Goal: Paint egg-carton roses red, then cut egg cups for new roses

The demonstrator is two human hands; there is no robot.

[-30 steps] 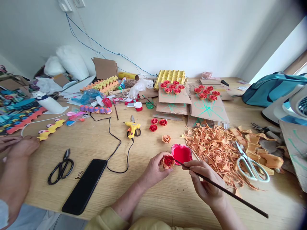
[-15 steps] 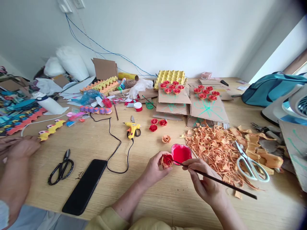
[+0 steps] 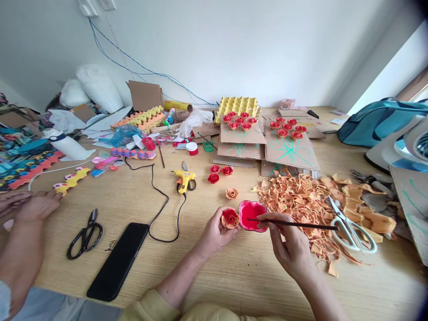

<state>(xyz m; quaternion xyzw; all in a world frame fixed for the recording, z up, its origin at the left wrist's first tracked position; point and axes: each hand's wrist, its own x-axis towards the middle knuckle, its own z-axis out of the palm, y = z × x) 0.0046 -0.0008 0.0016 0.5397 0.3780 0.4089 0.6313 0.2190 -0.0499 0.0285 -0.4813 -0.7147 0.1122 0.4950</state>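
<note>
My left hand [image 3: 217,229] grips a paper rose [image 3: 230,219], its inner petals red and its outer ones partly orange. A thin dark paintbrush [image 3: 301,224] is pinched in my right hand [image 3: 289,243], its tip over or in the red paint of a shallow dish [image 3: 253,226]. The dish stands just right of the rose. Behind my left hand lies an unpainted orange rose [image 3: 232,193]. Farther back are a few red roses [image 3: 214,178] on the table.
Orange scraps [image 3: 297,200] and white-handled scissors [image 3: 354,229] lie at right. Red roses stand on cardboard [image 3: 290,151] behind. A yellow glue gun [image 3: 184,180], a phone [image 3: 118,261] and black scissors [image 3: 85,234] are at left. Another person's hands [image 3: 36,205] work at far left.
The brush tip has moved right, from the rose to the paint dish, and the brush now lies more level. The rose has turned to face up more.
</note>
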